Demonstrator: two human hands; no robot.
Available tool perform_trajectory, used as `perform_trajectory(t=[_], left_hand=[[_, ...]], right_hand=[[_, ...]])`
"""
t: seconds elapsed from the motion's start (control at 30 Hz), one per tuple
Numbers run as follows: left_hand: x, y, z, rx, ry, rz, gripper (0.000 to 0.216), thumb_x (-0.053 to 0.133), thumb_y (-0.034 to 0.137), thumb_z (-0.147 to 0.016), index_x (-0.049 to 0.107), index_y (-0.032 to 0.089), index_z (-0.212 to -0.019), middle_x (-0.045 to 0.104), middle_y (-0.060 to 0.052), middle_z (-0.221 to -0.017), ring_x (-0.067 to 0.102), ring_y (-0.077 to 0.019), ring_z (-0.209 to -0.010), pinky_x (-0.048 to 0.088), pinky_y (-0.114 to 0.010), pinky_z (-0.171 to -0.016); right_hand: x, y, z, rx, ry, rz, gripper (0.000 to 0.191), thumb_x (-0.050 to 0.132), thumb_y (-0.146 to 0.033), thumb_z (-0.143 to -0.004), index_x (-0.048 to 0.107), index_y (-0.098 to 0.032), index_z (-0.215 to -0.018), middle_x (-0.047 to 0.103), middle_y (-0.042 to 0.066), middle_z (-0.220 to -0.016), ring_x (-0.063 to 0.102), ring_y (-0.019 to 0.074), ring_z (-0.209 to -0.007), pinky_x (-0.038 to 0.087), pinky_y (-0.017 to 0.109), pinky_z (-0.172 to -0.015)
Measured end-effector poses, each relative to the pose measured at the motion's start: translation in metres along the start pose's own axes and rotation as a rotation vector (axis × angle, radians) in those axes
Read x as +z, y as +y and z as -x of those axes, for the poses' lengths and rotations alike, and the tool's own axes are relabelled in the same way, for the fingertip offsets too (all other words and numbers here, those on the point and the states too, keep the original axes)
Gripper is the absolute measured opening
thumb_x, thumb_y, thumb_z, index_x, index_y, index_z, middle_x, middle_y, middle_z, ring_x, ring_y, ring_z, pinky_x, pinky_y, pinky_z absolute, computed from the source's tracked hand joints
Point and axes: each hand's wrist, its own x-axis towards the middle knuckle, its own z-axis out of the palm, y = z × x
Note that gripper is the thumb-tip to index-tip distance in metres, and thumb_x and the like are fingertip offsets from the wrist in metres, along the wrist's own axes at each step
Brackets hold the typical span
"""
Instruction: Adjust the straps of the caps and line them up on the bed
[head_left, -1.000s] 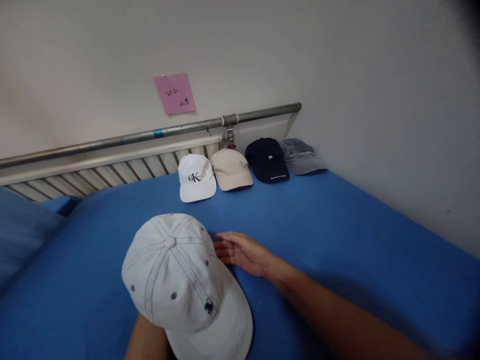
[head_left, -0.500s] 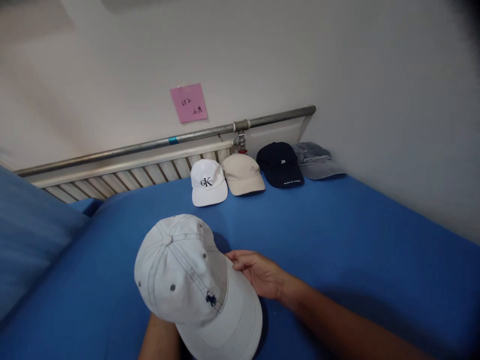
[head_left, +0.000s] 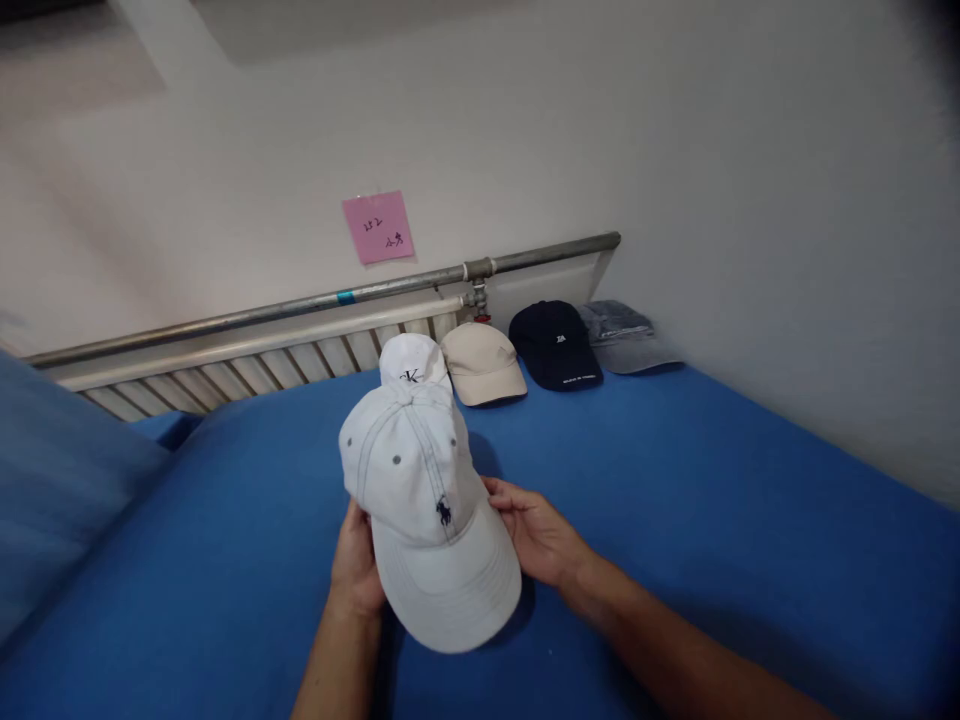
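Note:
Between my two hands, above the blue sheet, is a white baseball cap (head_left: 412, 470) with grey stitching and a small dark horse-rider emblem. Its brim points down toward me, slightly right. My left hand (head_left: 358, 562) grips the cap's left side, fingers partly hidden behind it. On the right edge, where brim meets crown, my right hand (head_left: 536, 530) is closed, its fingertips out of sight under the cap. Just behind, partly covered by it, sits another white cap (head_left: 409, 360) with black letters.
A beige cap (head_left: 484, 365), a navy cap (head_left: 556, 345) and a grey cap (head_left: 630, 338) stand in a row at the back of the blue sheet (head_left: 712, 500). Behind them run a radiator (head_left: 300, 350) and a metal pipe (head_left: 277, 308). A pink note (head_left: 379, 228) is on the wall.
The held cap has moved away from me and to the right, its brim turning to face me more. My left hand has come into view at its side. The view has shifted slightly.

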Motion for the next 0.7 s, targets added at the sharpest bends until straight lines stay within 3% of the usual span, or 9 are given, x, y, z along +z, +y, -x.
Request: perform_trajectory(t=[0.07, 0.2, 0.4, 0.5, 0.7], left_hand=[[0.006, -0.001, -0.002, -0.036, 0.038, -0.005, 0.040, 0.053, 0.052, -0.086, 0.073, 0.020, -0.099, 0.075, -0.008, -0.092, 0.057, -0.0287, -0.117, 0.039, -0.042, -0.105], [0.020, -0.008, -0.002, -0.044, 0.063, -0.003, 0.048, 0.049, 0.056, -0.086, 0.071, 0.017, -0.105, 0.074, -0.010, -0.101, 0.053, -0.0305, -0.122, 0.037, -0.045, -0.107], [0.024, -0.022, -0.004, 0.042, 0.108, -0.009, 0.026, 0.061, 0.027, -0.084, 0.069, 0.016, -0.107, 0.075, -0.007, -0.100, 0.063, -0.0254, -0.109, 0.041, -0.038, -0.105], [0.027, -0.027, -0.003, 0.089, 0.137, -0.066, 0.038, 0.062, 0.014, -0.081, 0.063, 0.017, -0.119, 0.075, -0.007, -0.099, 0.069, -0.0218, -0.096, 0.048, -0.035, -0.097], [0.039, -0.034, -0.001, 0.118, 0.149, -0.128, 0.063, 0.066, 0.005, -0.075, 0.051, 0.020, -0.134, 0.073, -0.009, -0.103, 0.069, -0.0222, -0.095, 0.055, -0.032, -0.084]], right_hand=[[-0.002, -0.005, -0.002, -0.063, 0.015, -0.013, 0.026, 0.054, -0.003, -0.066, 0.065, -0.014, -0.087, 0.069, 0.000, -0.073, 0.063, 0.0118, -0.067, 0.046, 0.025, -0.074], [-0.004, -0.010, -0.003, -0.119, 0.059, -0.028, 0.027, 0.054, -0.005, -0.067, 0.066, -0.014, -0.090, 0.071, 0.001, -0.077, 0.065, 0.0141, -0.071, 0.047, 0.028, -0.077], [-0.010, -0.016, -0.007, -0.197, 0.133, -0.062, 0.028, 0.052, -0.004, -0.070, 0.068, -0.016, -0.090, 0.073, 0.002, -0.081, 0.067, 0.0168, -0.079, 0.048, 0.031, -0.082], [-0.013, -0.019, -0.009, -0.228, 0.124, -0.036, 0.026, 0.056, -0.005, -0.069, 0.067, -0.018, -0.089, 0.073, 0.001, -0.081, 0.067, 0.0171, -0.080, 0.049, 0.032, -0.083], [-0.012, -0.021, -0.010, -0.239, 0.152, -0.051, 0.025, 0.058, -0.006, -0.070, 0.067, -0.018, -0.088, 0.073, 0.001, -0.080, 0.068, 0.0161, -0.076, 0.050, 0.031, -0.081]])
